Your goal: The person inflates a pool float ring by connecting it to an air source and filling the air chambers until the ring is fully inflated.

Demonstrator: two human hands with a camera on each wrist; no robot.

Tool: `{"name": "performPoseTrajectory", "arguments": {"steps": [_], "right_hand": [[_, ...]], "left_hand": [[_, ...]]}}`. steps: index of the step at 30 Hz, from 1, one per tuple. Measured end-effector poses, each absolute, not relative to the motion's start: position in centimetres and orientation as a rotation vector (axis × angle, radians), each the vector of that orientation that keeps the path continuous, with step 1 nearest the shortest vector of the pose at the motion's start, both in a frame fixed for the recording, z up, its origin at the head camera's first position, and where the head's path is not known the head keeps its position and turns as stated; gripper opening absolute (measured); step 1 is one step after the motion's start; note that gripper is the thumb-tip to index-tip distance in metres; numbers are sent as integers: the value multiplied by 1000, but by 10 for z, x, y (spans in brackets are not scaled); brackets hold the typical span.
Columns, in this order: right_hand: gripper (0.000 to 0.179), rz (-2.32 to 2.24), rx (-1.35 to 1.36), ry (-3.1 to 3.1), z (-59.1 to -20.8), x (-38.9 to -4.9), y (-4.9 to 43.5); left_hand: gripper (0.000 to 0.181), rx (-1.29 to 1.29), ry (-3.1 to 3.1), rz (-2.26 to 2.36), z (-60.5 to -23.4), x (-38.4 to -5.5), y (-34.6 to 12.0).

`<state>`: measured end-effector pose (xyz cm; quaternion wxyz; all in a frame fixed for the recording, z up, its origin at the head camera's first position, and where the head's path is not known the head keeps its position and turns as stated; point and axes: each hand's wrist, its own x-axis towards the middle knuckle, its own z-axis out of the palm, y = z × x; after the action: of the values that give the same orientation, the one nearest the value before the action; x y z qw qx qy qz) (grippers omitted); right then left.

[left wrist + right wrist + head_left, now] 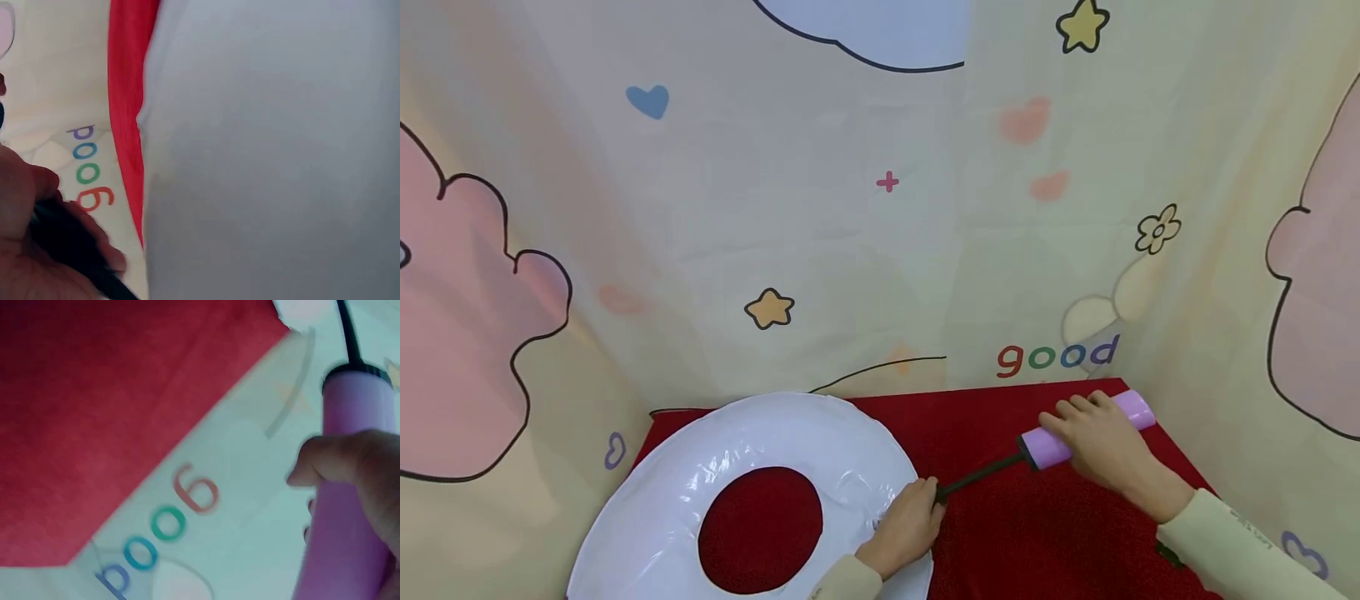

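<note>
A white inflatable ring [647, 508], plump and shiny, lies at the left of the red surface and fills much of the left wrist view. My right hand [1108, 442] grips the lilac barrel of a hand pump [1047, 448], held tilted above the red surface. A thin black rod [981, 477] runs from the barrel down to my left hand [906, 525], whose fingers curl round the dark end piece [69, 240] in the left wrist view. That hand is over the ring's right side; whether the pump joins the ring there is hidden. In the right wrist view, the thumb wraps the barrel [347, 550].
The red tabletop [1000, 533] shows through the ring's hole and to its right. A pale printed cloth [850, 225] with stars, hearts and the word "good" hangs behind and at both sides. A small dark object [1168, 554] lies partly under the right sleeve.
</note>
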<state>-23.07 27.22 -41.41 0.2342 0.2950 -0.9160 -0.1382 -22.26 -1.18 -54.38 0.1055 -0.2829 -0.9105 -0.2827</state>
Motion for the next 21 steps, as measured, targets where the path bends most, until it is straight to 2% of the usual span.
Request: {"name": "performPoseTrajectory", "arguments": {"steps": [4,9,13,16,21], "right_hand": [[55,-403,813,-2523,-428,-227,267],[52,-426,889,-2480,-454,-223,224],[52,-474,889,-2461,-461,-222,203],[50,-484,895,-2483,-456,-222,204],[49,-428,928,-2499,-433,-225,236]], "left_hand": [[13,-854,-2703,-794,-545,-218,-13],[2,-877,-2712,-785,-539,-217,6],[8,-844,-2705,-780,-534,-217,16],[5,-834,-2693,-780,-534,-218,15],[13,-874,-2678,-813,-539,-221,8]]}}
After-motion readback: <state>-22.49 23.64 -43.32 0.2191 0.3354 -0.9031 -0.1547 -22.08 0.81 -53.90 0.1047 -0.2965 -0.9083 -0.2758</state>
